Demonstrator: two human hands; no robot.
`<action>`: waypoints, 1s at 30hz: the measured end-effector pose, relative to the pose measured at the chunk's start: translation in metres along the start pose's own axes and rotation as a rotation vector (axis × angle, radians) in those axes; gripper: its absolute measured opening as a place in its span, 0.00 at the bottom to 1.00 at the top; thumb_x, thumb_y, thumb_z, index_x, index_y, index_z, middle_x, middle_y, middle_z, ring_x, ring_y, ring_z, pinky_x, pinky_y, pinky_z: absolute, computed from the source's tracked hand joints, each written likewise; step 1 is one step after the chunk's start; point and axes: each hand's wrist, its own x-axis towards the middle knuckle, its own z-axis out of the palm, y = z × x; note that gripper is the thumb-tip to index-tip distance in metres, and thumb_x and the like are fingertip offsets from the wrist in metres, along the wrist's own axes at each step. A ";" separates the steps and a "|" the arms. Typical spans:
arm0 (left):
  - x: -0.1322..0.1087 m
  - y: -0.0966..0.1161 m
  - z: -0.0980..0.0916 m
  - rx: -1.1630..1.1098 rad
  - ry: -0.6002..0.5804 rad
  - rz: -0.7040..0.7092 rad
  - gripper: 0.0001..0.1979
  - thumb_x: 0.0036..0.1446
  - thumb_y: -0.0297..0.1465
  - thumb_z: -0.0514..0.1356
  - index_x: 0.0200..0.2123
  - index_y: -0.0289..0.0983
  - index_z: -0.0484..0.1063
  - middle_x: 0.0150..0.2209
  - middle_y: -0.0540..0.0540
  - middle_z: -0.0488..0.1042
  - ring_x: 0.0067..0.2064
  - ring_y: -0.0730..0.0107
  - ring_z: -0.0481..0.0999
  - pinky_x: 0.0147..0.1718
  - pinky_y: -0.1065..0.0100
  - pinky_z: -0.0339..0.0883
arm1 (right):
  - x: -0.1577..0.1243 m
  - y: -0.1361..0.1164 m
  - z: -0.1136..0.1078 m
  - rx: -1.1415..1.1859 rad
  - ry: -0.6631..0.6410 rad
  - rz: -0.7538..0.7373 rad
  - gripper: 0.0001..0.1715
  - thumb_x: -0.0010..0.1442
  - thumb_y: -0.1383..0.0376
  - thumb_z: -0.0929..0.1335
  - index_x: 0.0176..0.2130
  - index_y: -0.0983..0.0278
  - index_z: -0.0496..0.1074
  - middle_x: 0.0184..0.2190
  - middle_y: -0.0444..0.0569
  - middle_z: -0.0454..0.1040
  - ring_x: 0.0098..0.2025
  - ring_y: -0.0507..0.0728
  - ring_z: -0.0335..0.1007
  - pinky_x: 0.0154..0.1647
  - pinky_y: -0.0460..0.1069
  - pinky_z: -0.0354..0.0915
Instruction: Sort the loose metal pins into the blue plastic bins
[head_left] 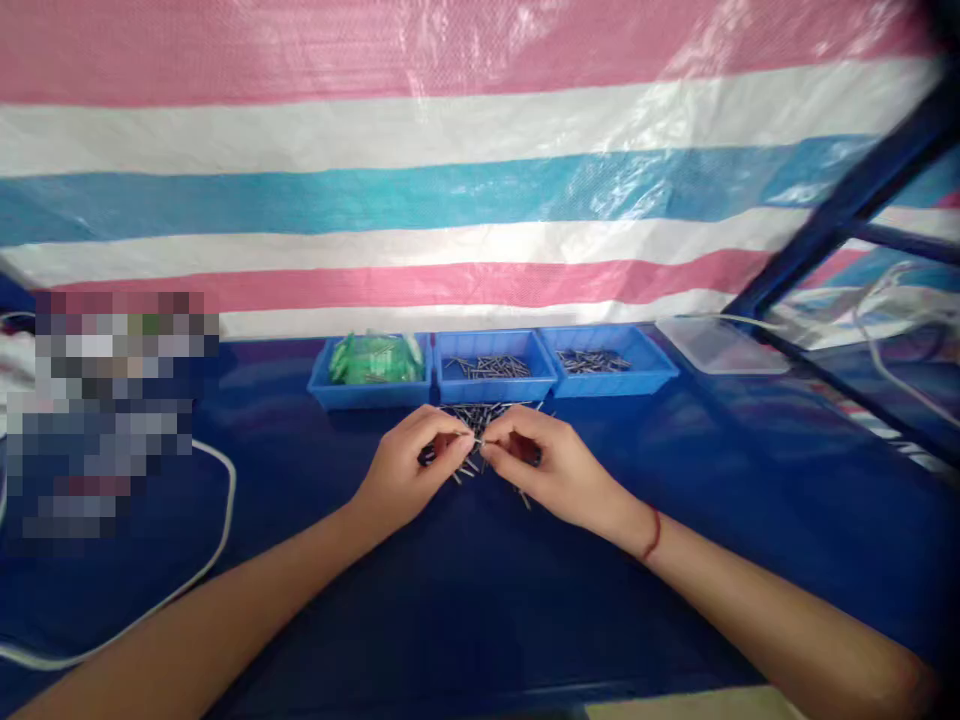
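Observation:
My left hand and my right hand meet fingertip to fingertip over a small pile of thin metal pins on the dark blue table. Both hands pinch small metal pins between thumb and fingers, close together at the middle. A red string circles my right wrist. Right behind the pile stand three blue trays: the left tray holds green packets, the middle tray and the right tray each hold more metal pins.
A clear plastic lid or tray lies to the right of the blue trays. A white cable curves across the table at the left. A dark blue metal frame slants at the right. A striped tarp hangs behind.

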 end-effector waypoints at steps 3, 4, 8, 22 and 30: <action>-0.001 0.001 0.000 0.005 -0.005 -0.004 0.04 0.60 0.29 0.57 0.35 0.37 0.71 0.31 0.49 0.70 0.31 0.74 0.70 0.31 0.73 0.63 | -0.001 0.002 0.000 -0.002 0.012 0.006 0.03 0.58 0.69 0.66 0.32 0.63 0.70 0.27 0.44 0.68 0.26 0.49 0.59 0.27 0.45 0.58; -0.001 0.001 0.000 0.005 -0.005 -0.003 0.04 0.60 0.29 0.57 0.35 0.37 0.71 0.31 0.49 0.70 0.31 0.74 0.70 0.31 0.73 0.63 | -0.002 0.003 0.000 -0.002 0.018 0.007 0.03 0.58 0.69 0.67 0.32 0.63 0.70 0.27 0.44 0.68 0.26 0.49 0.59 0.27 0.45 0.58; 0.000 0.002 -0.001 -0.004 0.001 0.008 0.04 0.60 0.29 0.57 0.35 0.37 0.71 0.30 0.49 0.70 0.32 0.74 0.70 0.31 0.72 0.63 | -0.002 0.003 0.000 0.005 0.047 0.001 0.03 0.58 0.69 0.67 0.31 0.63 0.69 0.25 0.42 0.65 0.26 0.49 0.58 0.27 0.45 0.57; -0.001 0.000 -0.001 -0.026 -0.019 -0.008 0.03 0.60 0.28 0.58 0.36 0.36 0.71 0.33 0.48 0.69 0.32 0.75 0.70 0.32 0.73 0.64 | -0.002 0.000 -0.003 0.104 0.101 0.030 0.02 0.57 0.67 0.68 0.31 0.63 0.69 0.25 0.42 0.63 0.25 0.49 0.56 0.26 0.46 0.57; -0.003 -0.001 0.000 0.008 -0.068 0.046 0.04 0.61 0.29 0.57 0.38 0.37 0.72 0.36 0.47 0.70 0.33 0.75 0.70 0.33 0.72 0.65 | -0.003 -0.003 -0.002 0.152 0.093 -0.007 0.06 0.59 0.62 0.68 0.32 0.63 0.69 0.27 0.44 0.67 0.26 0.50 0.60 0.28 0.47 0.60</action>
